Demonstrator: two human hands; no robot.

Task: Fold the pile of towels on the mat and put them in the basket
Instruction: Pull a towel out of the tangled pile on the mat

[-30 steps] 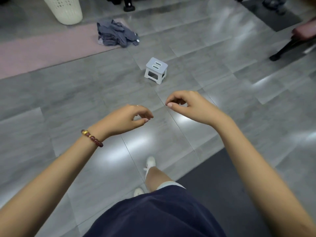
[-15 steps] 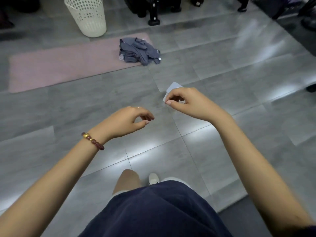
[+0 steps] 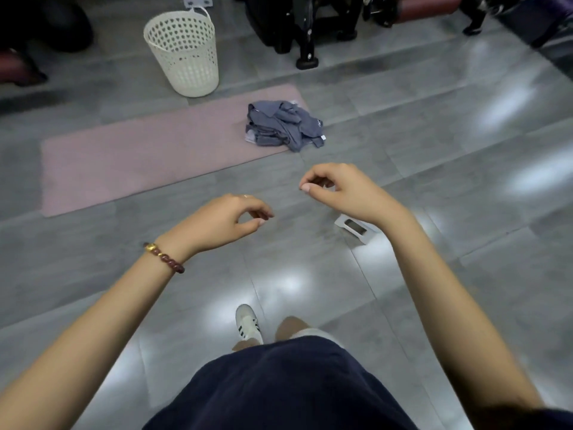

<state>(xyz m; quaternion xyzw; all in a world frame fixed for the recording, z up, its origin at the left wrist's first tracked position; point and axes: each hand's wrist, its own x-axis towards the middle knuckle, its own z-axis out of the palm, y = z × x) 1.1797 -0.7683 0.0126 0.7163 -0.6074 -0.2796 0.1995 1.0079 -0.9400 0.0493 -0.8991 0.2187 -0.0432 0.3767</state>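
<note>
Left grip [image 3: 223, 221], right grip [image 3: 344, 190]: loosely curled, empty. Walk to towels [image 3: 283, 125] at mat [image 3: 139, 162] right end, skirt stool [image 3: 356, 231], lift only the top towel.

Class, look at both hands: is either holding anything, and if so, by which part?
Nothing is held. The left hand and right hand hover loosely curled and empty; the crumpled grey-blue towel pile lies untouched on the pink mat.
</note>
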